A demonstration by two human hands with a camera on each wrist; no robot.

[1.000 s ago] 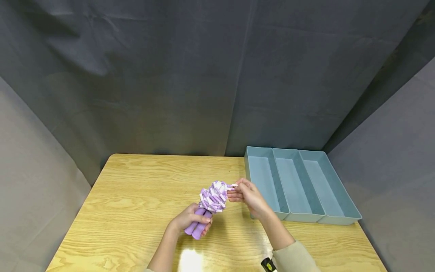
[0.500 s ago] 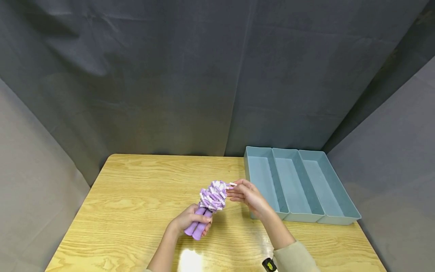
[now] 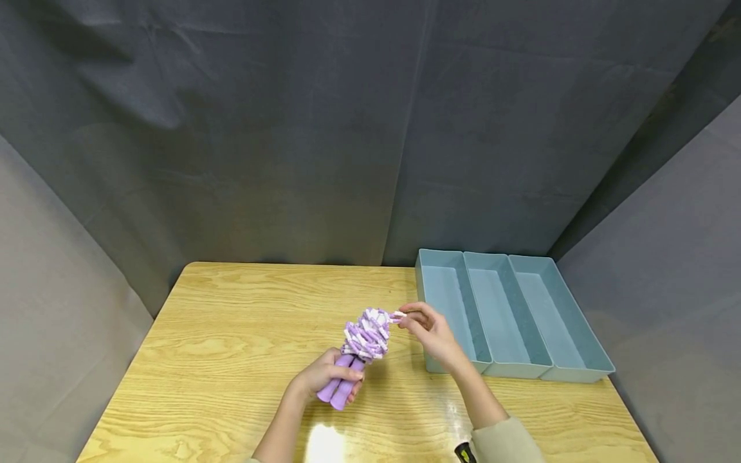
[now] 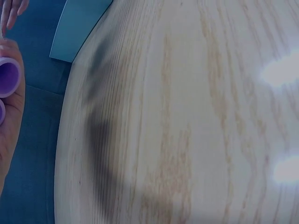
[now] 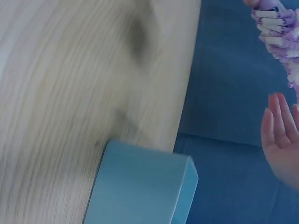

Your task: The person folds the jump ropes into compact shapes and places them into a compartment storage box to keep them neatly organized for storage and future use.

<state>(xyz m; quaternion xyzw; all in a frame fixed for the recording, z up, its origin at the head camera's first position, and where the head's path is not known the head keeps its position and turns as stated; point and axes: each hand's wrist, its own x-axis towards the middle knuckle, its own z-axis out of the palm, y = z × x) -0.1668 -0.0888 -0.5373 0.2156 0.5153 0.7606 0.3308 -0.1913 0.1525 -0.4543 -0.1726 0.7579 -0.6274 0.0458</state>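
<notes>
A beaded jump rope (image 3: 366, 335), white and purple, is wound into a thick bundle above its two purple handles. My left hand (image 3: 329, 375) grips both handles side by side, tilted up and to the right over the table. At the top of the bundle, a short loose end of the rope sticks out, and my right hand (image 3: 431, 331) pinches it between thumb and fingers. In the left wrist view only the hollow end of a handle (image 4: 8, 77) shows beside the palm. The right wrist view catches the bundle (image 5: 282, 35) above the right fingers (image 5: 280, 119).
A blue-grey tray with three long compartments (image 3: 518, 371) stands at the right of the wooden table (image 3: 243, 321), close behind my right hand. Dark cloth (image 3: 289, 128) hangs behind the table, with grey panels on both sides. A black band (image 3: 465, 452) sits at the right cuff.
My right hand has moved slightly right, its fingers more bent at the rope's loose end. The left hand and the bundle have shifted a little to the right.
</notes>
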